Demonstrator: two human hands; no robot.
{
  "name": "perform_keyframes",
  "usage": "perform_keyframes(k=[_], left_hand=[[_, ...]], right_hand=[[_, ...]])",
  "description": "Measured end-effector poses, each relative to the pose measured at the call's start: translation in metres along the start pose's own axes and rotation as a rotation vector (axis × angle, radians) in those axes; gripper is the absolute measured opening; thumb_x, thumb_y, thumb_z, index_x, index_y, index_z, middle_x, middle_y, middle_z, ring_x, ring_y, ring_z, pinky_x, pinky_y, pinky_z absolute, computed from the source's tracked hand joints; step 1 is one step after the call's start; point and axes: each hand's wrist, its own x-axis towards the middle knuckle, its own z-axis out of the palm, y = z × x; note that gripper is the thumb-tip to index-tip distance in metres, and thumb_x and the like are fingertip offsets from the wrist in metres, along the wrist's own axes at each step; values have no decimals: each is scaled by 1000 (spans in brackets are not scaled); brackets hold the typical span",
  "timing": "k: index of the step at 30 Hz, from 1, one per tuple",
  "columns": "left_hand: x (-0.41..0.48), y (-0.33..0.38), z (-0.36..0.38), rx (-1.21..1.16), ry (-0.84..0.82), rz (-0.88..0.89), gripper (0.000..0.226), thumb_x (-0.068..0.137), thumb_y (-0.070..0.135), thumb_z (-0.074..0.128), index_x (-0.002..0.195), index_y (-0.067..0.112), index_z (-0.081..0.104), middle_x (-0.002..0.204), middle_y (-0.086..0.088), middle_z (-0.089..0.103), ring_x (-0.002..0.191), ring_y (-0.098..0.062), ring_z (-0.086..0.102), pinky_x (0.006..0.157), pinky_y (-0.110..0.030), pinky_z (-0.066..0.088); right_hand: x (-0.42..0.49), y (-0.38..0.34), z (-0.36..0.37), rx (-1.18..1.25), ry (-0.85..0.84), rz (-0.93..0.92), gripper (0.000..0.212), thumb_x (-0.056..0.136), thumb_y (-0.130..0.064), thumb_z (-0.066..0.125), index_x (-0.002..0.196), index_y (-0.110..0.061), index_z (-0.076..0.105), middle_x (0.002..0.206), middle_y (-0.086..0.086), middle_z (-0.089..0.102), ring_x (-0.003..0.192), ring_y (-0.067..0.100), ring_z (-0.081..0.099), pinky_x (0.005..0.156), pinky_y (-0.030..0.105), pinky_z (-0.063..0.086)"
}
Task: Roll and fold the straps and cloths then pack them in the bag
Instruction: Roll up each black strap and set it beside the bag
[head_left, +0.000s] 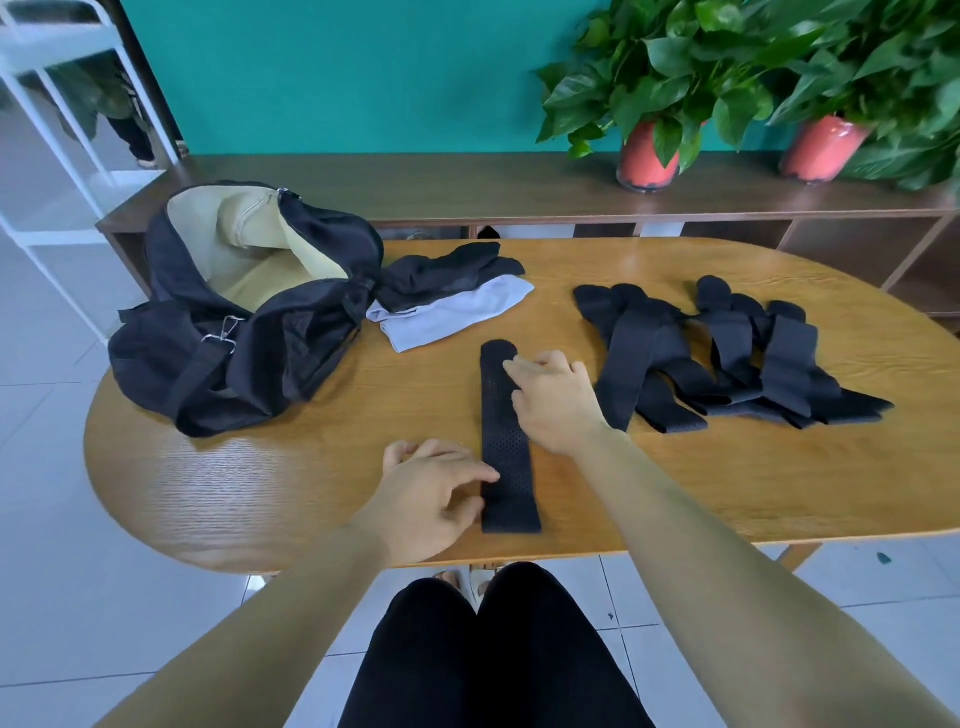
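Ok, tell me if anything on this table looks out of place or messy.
Nothing is spilled or damaged. Only the pile of straps at the right of the table looks untidy, lying crossed over one another. The single strap in front lies flat and straight.

The single strap is black, dotted with rows of small perforations. The pile of straps is plain black. The bag is black outside with a beige lining. Beside the black cloth lies a pale grey cloth. The table is honey-brown with visible wood grain. The wall is teal, the pots coral red and the leaves green.
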Motion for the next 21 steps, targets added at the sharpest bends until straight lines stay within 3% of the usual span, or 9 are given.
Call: perform_keyframes(k=[3,7,11,15,18,21], left_hand=[[-4,3,-6,-61,-35,-46,57,84,1,52,125,40,53,125,21,44,121,14,20,111,-35,0],[-6,6,-5,-72,-29,-29,63,75,-4,49,122,38,48,119,29,54,128,10,28,104,-28,4],[-10,9,1,-73,11,-60,56,76,4,53,120,38,46,120,28,56,126,7,30,103,-30,5],[-14,13,10,-108,69,-127,44,82,21,61,118,40,44,116,33,55,125,8,32,104,-33,7],[-14,16,18,-113,173,-175,41,85,42,64,120,38,43,114,33,57,124,7,35,101,-32,9],[-13,19,27,-116,290,-219,45,87,48,61,126,34,43,113,23,63,125,1,36,96,-28,8]], right_hand=[[-28,2,-4,203,88,-19,43,94,-8,40,133,-23,52,130,-2,54,130,15,30,86,26,18],[-68,1,3,343,52,45,54,88,0,41,128,-34,57,133,4,41,117,24,38,91,23,20],[-103,-3,9,459,36,133,64,83,7,40,124,-37,59,133,0,37,112,20,33,101,24,27],[-122,-7,12,566,-18,187,62,80,2,43,125,-38,58,131,-3,35,112,15,29,99,23,23],[-127,-11,13,624,-7,219,49,81,-11,55,122,-38,60,126,-5,36,110,11,27,98,23,21],[-125,-14,15,691,98,248,23,83,-28,65,105,-33,68,113,-11,45,113,3,31,95,23,19]])
